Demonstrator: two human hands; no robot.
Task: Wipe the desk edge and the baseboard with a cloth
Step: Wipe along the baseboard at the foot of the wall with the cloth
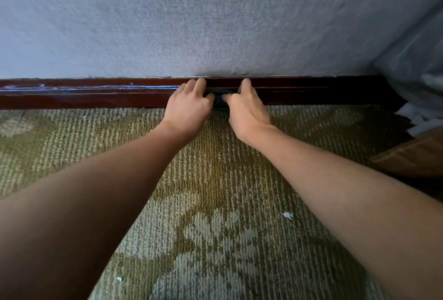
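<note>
At baseboard (96,97): two hands (189,107) (247,111), one cloth (219,102)

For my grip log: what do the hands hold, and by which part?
A dark cloth against the baseboard. The left hand holds its left end, the right hand its right end; the hands hide most of it.

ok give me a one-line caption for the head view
Left hand and right hand hold a dark cloth against the reddish-brown baseboard above patterned green carpet.
</note>
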